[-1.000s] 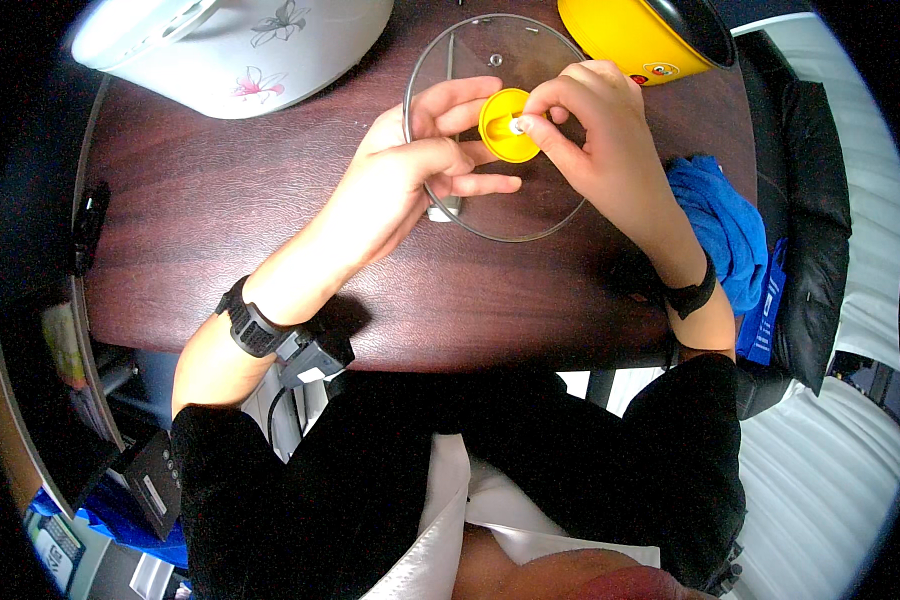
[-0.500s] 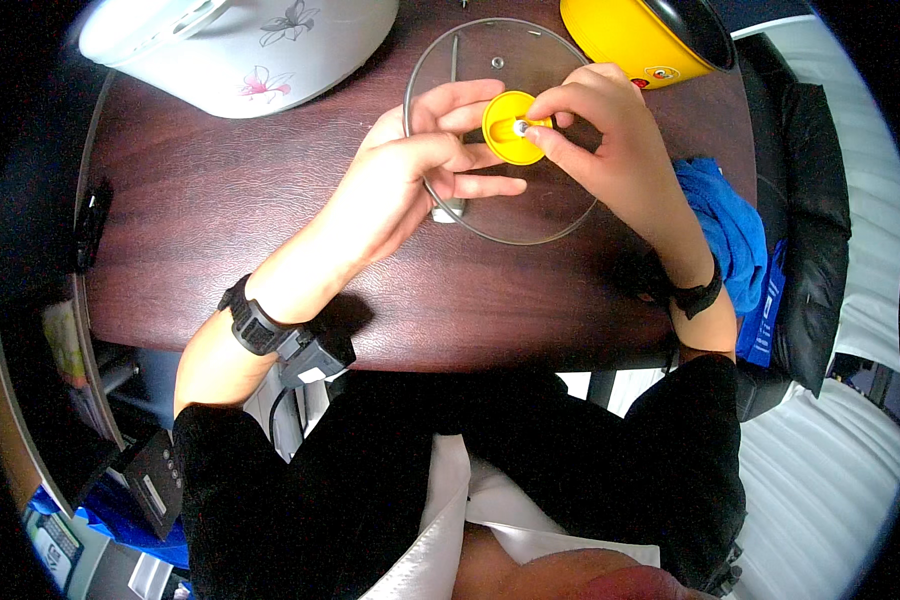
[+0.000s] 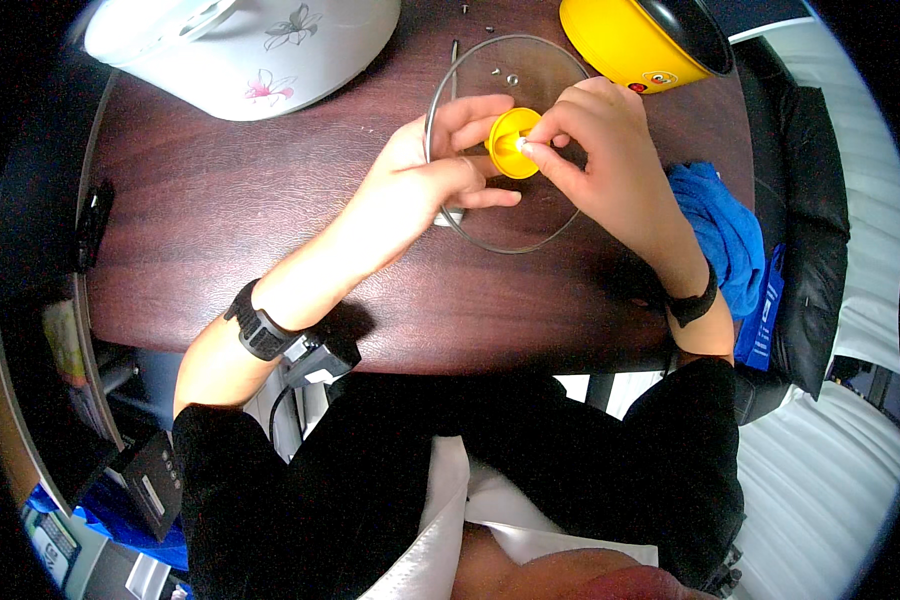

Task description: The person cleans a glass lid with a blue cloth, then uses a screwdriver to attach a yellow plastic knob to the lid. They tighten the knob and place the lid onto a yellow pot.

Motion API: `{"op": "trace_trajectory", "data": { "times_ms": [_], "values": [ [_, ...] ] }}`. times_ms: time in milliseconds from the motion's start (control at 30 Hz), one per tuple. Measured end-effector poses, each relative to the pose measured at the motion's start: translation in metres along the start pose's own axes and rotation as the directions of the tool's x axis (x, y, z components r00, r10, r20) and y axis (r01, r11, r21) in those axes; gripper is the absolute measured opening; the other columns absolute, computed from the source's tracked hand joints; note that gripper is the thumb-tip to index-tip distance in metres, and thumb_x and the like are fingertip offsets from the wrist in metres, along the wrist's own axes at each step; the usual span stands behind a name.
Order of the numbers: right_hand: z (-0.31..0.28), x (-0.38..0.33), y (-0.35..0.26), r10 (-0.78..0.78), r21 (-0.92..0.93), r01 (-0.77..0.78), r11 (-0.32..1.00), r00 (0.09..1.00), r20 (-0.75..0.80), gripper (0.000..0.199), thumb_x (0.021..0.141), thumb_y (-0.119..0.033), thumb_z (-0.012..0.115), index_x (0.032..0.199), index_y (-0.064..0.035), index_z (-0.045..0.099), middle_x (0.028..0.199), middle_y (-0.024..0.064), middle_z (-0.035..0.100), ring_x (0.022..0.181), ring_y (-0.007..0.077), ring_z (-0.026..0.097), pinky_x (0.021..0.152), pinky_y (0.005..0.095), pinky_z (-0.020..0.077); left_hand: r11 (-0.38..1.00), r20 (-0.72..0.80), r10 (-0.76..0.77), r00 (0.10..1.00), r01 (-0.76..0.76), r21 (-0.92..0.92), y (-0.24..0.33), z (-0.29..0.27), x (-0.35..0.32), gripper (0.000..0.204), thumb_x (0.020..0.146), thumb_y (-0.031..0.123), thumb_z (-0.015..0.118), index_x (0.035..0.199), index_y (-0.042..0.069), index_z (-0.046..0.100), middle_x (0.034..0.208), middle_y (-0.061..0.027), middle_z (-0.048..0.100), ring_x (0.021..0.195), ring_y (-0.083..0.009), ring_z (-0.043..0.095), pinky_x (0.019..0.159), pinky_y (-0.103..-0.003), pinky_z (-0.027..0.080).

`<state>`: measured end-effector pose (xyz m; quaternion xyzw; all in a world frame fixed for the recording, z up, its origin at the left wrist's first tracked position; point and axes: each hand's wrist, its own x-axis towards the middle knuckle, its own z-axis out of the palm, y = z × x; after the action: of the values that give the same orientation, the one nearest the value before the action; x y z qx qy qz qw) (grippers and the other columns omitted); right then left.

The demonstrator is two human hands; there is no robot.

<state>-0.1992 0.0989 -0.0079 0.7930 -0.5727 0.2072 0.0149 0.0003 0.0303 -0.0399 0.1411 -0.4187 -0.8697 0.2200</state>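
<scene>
A round glass lid with a metal rim is held tilted above the table. My left hand grips it at its left side, fingers spread around the rim and close to the yellow knob. That round yellow knob sits near the lid's middle, its hollow side facing me. My right hand pinches thumb and forefinger together at the knob's centre, on a small shiny metal piece. The fingertips mostly cover this piece, so its kind cannot be told. Partly behind the lid lies a thin-shafted tool resembling a screwdriver.
At the back left stands a white flowered pot; a yellow pot with a dark inside stands back right. Small metal bits lie on the brown table behind the lid. A blue cloth rests at the right edge.
The lid and knob have shifted slightly toward me and tilted a little more. Both hands moved with them, and the right fingers stay at the knob's centre.
</scene>
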Motion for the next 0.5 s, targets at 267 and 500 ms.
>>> {"op": "trace_trajectory", "data": {
  "times_ms": [267,500],
  "values": [
    [0.001,-0.004,-0.011,-0.005,-0.085,0.004,0.996,1.0,-0.005,0.011,0.077,-0.016,0.063,0.077,-0.0102,0.054,0.078,0.0037,0.055,0.084,0.0243,0.053,0.079,0.0414,0.0359,0.99,0.055,0.045,0.997,-0.052,0.129,-0.006,0.001,-0.003,0.064,0.08,-0.004,0.043,0.142,-0.003,0.028,0.143,-0.0187,0.039,0.123,-0.0311,0.05,0.1,-0.043,0.046],
    [-0.001,-0.004,-0.013,0.039,-0.096,-0.037,0.995,0.999,0.02,0.014,0.075,-0.019,0.065,0.078,-0.0107,0.055,0.077,0.0029,0.056,0.081,0.024,0.055,0.078,0.0416,0.0364,0.995,0.049,0.015,0.999,-0.019,0.093,-0.007,0.0,-0.001,0.066,0.079,-0.006,0.043,0.143,-0.002,0.028,0.143,-0.0175,0.04,0.123,-0.0305,0.05,0.1,-0.042,0.047]
  ]
}}
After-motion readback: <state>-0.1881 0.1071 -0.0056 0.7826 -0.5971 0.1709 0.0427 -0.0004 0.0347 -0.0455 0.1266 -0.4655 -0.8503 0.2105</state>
